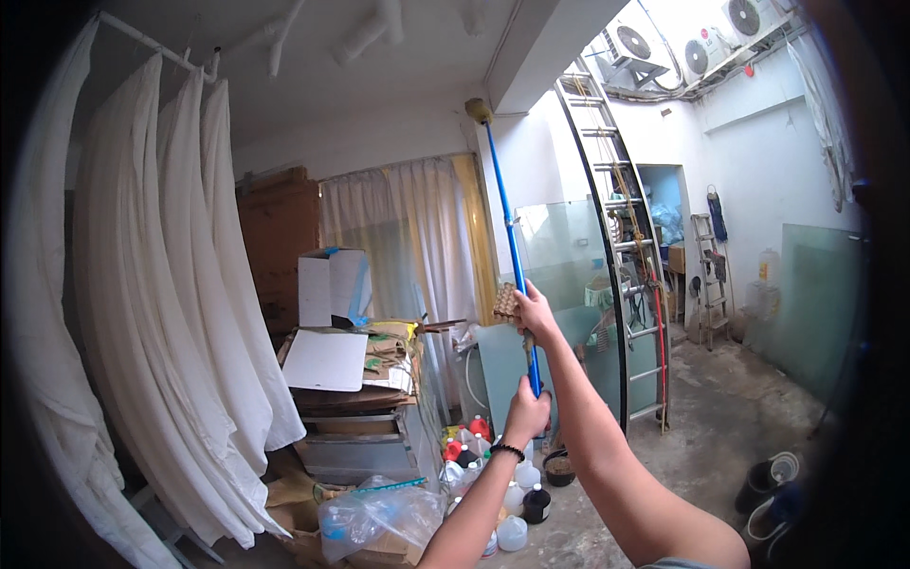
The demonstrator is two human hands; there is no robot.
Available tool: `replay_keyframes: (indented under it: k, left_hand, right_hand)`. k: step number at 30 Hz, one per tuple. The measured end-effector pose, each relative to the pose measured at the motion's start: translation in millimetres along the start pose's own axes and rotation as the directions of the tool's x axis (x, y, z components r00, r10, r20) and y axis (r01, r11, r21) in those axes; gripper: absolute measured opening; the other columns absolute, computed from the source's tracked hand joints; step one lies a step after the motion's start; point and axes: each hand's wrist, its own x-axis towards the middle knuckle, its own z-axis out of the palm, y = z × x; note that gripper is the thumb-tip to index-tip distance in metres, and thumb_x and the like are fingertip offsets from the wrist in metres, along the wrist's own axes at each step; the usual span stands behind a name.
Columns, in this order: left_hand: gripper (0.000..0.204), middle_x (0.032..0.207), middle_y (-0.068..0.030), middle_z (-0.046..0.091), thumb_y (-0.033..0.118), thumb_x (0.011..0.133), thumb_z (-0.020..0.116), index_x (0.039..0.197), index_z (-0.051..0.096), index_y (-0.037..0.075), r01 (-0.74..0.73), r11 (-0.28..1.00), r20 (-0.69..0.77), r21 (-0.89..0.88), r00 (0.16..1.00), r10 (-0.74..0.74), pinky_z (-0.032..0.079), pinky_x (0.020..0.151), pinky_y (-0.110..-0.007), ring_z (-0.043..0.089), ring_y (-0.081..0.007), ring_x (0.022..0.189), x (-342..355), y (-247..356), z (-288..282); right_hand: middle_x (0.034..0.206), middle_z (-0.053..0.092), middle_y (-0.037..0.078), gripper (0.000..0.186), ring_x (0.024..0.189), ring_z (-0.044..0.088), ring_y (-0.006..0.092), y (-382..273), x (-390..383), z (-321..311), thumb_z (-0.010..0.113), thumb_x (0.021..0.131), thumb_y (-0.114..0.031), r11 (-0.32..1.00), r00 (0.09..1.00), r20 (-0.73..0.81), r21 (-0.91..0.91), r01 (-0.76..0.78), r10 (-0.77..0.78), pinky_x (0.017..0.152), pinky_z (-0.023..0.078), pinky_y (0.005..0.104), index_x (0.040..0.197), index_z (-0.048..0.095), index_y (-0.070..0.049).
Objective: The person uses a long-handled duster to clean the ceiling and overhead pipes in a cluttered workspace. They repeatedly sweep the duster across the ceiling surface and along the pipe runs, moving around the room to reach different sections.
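The right hand (534, 315) was curled shut around a long blue pole (500, 177), a good way up from its near end; the left hand (528, 415), with a black beaded bracelet (508, 451) on its wrist, was closed around the same pole lower down; both arms reached out from the near side. The pole stood in the middle, tilted a little to the left at its top; a round, yellow-brown head (479, 111) sat on its far end, high up near the ceiling beam (545, 57); I could not tell if it touched.

A bumpy egg tray (504, 302) showed just left of the right hand; I could not tell if the hand touched it; to the right, a tall ladder (646, 294) leaned up, and glass sheets (550, 248) stood between it and the pole. White cloths (180, 284) hung at the left; next to them was a pile of flat cardboard (389, 356) with a white box (329, 287) on top; near the left arm, bottles (512, 534) stood on the floor (607, 503), and a clear plastic bag (374, 526) lay to their left.
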Motion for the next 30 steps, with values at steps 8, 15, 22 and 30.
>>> replay_keyframes:
  k: [8, 15, 22, 30]
  left_hand:
    - [0.028, 0.093, -0.0325, 0.066, 0.018, 0.088, 0.056, 0.108, 0.051, -0.001, -0.007, 1.0, 0.043, -0.012, 0.999, 0.007, 0.05, 0.08, -0.055, 0.063, -0.0524, 0.093, 64.9, -27.8, -18.3]
    - [0.025, 0.078, -0.0242, 0.065, 0.013, 0.09, 0.055, 0.109, 0.048, -0.002, -0.018, 0.994, 0.095, -0.108, 0.995, 0.029, 0.052, 0.054, -0.046, 0.066, -0.0341, 0.057, 125.4, -28.0, -64.6]
    - [0.022, 0.068, -0.0102, 0.056, 0.009, 0.091, 0.054, 0.108, 0.044, -0.001, 0.0, 0.965, 0.161, -0.262, 0.986, 0.044, 0.049, 0.044, -0.039, 0.057, -0.0221, 0.046, 180.5, -19.9, -105.3]
    - [0.014, 0.069, -0.005, 0.05, 0.008, 0.091, 0.05, 0.104, 0.043, 0.005, 0.012, 0.978, 0.155, -0.206, 0.988, 0.021, 0.046, 0.046, -0.036, 0.053, -0.0174, 0.051, 220.7, -33.6, -122.7]
  right_hand:
    - [0.055, 0.033, -0.005, 0.036, 0.041, 0.037, 0.0095, 12.7, 46.6, 11.8, 0.048, 0.105, -0.018, 1.0, 1.0, -0.025, -0.004, -0.013, 0.013, 0.037, 0.034, 0.0293, 0.141, 0.043, -0.017]
    - [0.058, 0.039, -0.003, 0.041, 0.043, 0.039, 0.0098, 35.0, 125.7, 42.0, 0.05, 0.104, -0.019, 0.992, 0.998, -0.052, -0.118, 0.031, -0.037, 0.039, 0.036, 0.0294, 0.144, 0.041, -0.017]
    - [0.058, 0.044, -0.001, 0.037, 0.042, 0.044, 0.0114, 44.3, 193.0, 68.7, 0.052, 0.103, -0.021, 0.98, 0.995, -0.08, -0.196, 0.035, -0.052, 0.038, 0.039, 0.0325, 0.138, 0.046, -0.01]
    - [0.059, 0.041, -0.002, 0.024, 0.044, 0.042, 0.0104, 64.5, 232.9, 82.4, 0.051, 0.103, -0.021, 0.983, 0.996, -0.071, -0.18, 0.039, -0.053, 0.04, 0.037, 0.0304, 0.125, 0.048, -0.012]
